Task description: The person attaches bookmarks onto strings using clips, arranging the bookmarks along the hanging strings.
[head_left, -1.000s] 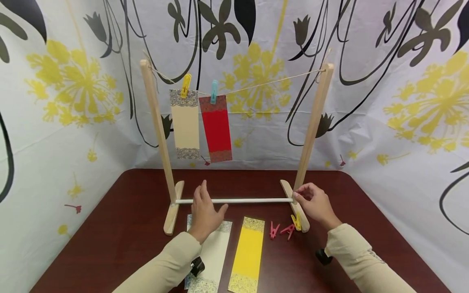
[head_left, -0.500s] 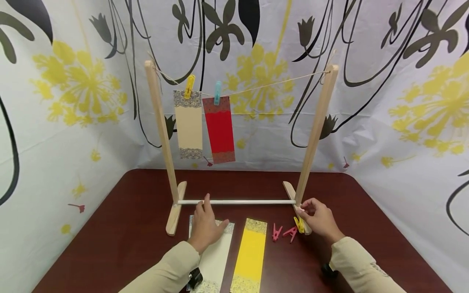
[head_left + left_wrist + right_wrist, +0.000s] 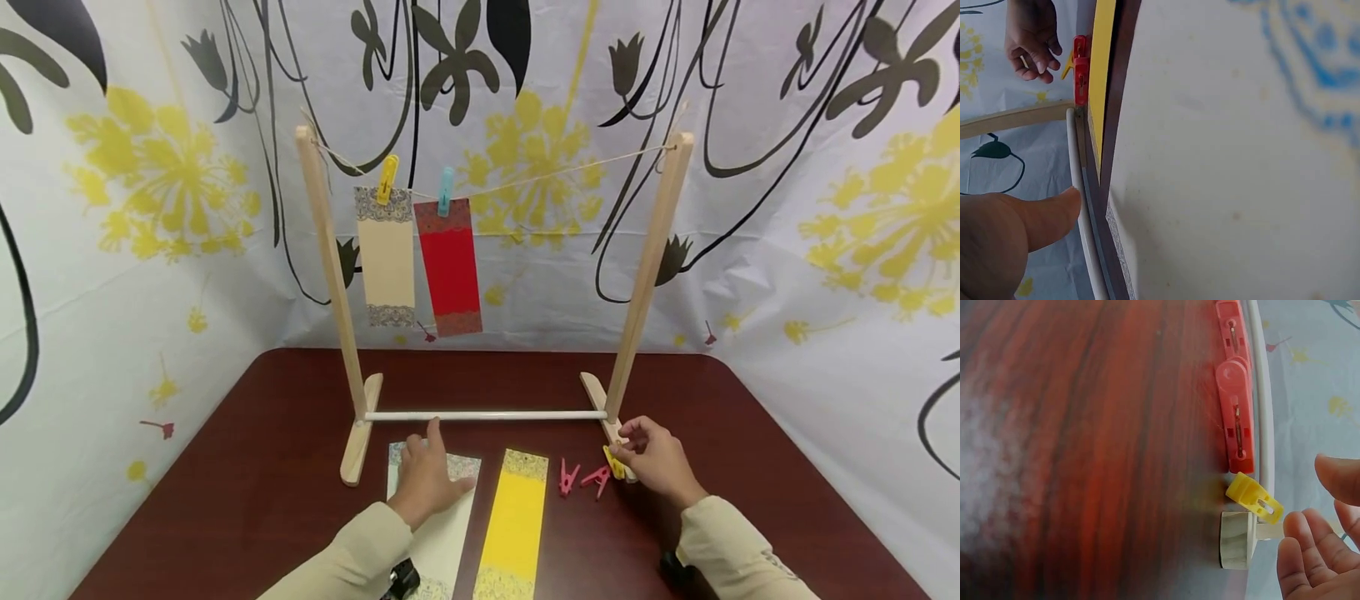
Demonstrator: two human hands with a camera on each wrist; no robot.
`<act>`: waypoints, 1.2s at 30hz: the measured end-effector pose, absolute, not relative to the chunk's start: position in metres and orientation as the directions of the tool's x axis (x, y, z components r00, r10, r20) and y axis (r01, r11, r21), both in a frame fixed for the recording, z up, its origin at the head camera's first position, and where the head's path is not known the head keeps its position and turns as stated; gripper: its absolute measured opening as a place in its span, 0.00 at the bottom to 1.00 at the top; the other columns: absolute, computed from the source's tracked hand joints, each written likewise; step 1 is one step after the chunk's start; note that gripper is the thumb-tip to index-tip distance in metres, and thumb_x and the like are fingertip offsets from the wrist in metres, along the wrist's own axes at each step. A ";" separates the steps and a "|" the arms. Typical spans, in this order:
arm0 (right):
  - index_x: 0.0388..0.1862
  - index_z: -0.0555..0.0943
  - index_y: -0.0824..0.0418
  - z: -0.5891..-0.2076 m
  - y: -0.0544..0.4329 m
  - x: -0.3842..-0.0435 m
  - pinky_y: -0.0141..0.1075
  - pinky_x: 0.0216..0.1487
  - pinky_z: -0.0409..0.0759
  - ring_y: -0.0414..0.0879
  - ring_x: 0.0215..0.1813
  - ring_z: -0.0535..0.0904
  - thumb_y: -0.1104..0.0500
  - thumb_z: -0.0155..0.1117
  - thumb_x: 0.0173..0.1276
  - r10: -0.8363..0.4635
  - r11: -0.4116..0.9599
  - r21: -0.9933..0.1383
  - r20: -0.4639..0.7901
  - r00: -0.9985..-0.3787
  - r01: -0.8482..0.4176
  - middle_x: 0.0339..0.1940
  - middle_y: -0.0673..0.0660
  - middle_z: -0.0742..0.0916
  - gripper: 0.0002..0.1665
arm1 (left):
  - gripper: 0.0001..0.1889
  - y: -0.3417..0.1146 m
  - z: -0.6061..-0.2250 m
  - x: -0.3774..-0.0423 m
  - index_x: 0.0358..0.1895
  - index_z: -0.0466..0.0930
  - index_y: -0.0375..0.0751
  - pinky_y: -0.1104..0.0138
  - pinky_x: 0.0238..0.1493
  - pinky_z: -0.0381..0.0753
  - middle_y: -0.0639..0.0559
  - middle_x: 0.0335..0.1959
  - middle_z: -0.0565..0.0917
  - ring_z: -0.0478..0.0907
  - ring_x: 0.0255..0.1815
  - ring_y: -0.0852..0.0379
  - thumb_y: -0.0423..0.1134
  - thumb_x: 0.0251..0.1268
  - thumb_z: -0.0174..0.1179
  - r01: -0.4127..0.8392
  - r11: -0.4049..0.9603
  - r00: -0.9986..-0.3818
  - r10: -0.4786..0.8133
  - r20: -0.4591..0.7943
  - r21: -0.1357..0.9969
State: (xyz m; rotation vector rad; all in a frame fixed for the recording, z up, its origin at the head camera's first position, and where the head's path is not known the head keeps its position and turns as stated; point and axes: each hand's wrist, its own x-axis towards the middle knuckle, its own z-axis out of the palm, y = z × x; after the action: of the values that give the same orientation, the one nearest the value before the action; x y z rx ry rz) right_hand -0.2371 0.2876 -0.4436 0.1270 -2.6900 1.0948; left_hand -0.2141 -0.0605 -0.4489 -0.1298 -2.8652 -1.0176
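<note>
My left hand [image 3: 431, 475] hovers over a white paper strip [image 3: 442, 533] with lacy printed ends, its fingers loosely spread and holding nothing. At the right foot of the wooden stand, my right hand [image 3: 656, 458] is close beside a yellow clothespin [image 3: 615, 463]. The right wrist view shows thumb and fingers apart, with the yellow clothespin [image 3: 1254, 497] just beyond the fingertips, leaning by the foot [image 3: 1235, 540]. Two pink clothespins [image 3: 568, 477] lie left of it. A yellow paper strip [image 3: 513, 521] lies between the hands.
A string [image 3: 555, 175] spans the stand's two posts [image 3: 648, 275]. From it hang a beige strip [image 3: 386, 258] under a yellow clothespin [image 3: 387, 180] and a red strip [image 3: 450, 271] under a blue one [image 3: 446, 192]. A white rod [image 3: 487, 415] joins the feet.
My right hand has come down from the base of the right post to the yellow clothespin. My left hand has drawn back from the rod, lower over the white strip.
</note>
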 end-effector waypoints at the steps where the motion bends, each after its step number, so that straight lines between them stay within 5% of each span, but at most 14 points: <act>1: 0.40 0.76 0.64 -0.445 0.288 -0.238 0.36 0.28 0.76 0.50 0.37 0.82 0.63 0.73 0.58 0.004 0.718 -0.675 0.248 -0.969 -0.170 0.35 0.58 0.86 0.15 | 0.56 -0.061 -0.449 -0.213 0.74 0.49 0.33 0.42 0.56 0.66 0.22 0.62 0.61 0.60 0.63 0.27 0.48 0.47 0.76 0.109 0.772 -0.992 0.049 0.113 0.626; 28: 0.40 0.78 0.64 -0.449 0.291 -0.241 0.37 0.28 0.77 0.47 0.35 0.81 0.66 0.75 0.54 -0.024 0.749 -0.650 0.169 -0.985 -0.130 0.30 0.55 0.84 0.17 | 0.60 -0.057 -0.446 -0.209 0.70 0.56 0.28 0.43 0.47 0.69 0.19 0.53 0.68 0.66 0.56 0.27 0.56 0.35 0.79 0.115 0.888 -0.993 0.115 0.029 0.446; 36: 0.39 0.78 0.64 -0.450 0.291 -0.243 0.38 0.29 0.77 0.48 0.35 0.81 0.67 0.75 0.53 -0.033 0.756 -0.641 0.172 -0.985 -0.137 0.31 0.55 0.84 0.17 | 0.58 -0.055 -0.445 -0.210 0.70 0.56 0.27 0.41 0.54 0.67 0.19 0.56 0.67 0.65 0.59 0.25 0.51 0.38 0.80 0.101 0.875 -0.993 0.119 -0.006 0.473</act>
State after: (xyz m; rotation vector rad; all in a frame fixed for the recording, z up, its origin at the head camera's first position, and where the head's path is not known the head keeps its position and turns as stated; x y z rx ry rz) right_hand -0.2429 0.2915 -0.4503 0.1371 -2.8018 1.0399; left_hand -0.2101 -0.0554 -0.4449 -0.1806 -3.0760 -0.7729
